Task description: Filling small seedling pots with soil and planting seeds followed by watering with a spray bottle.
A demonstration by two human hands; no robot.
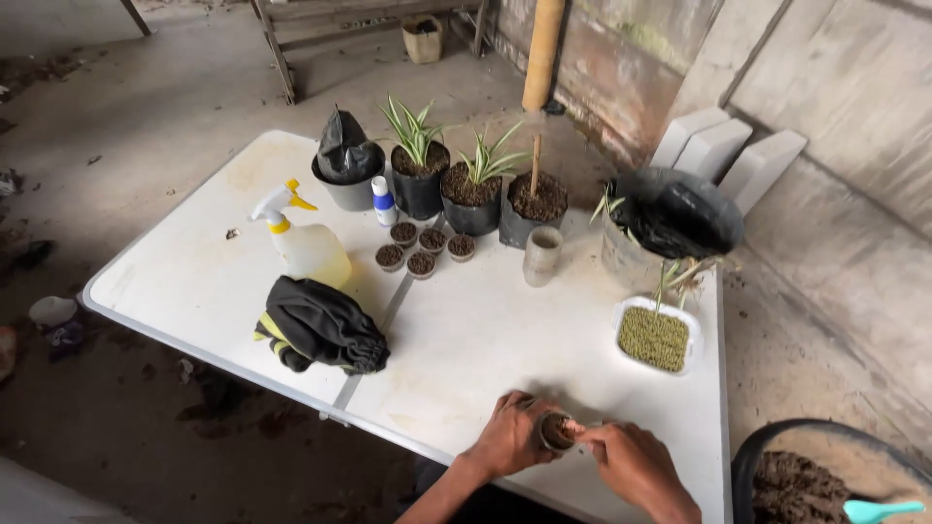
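A small cup of dark soil (556, 432) sits at the near edge of the white table (485, 340). My left hand (513, 435) wraps around the cup's left side. My right hand (631, 464) touches its right rim, fingertips at the soil. Whether anything small is pinched in the right fingers cannot be seen. Beyond the hands, a white tray of small green seeds (655, 337) lies on the right.
Several small soil-filled cups (419, 248) stand mid-table behind a spray bottle (303, 240) and dark gloves (320, 325). Black pots with striped plants (471, 189), a grey cup (542, 254) and a bag-lined bucket (670, 223) stand at the back. A soil tub with a teal scoop (825, 485) sits lower right.
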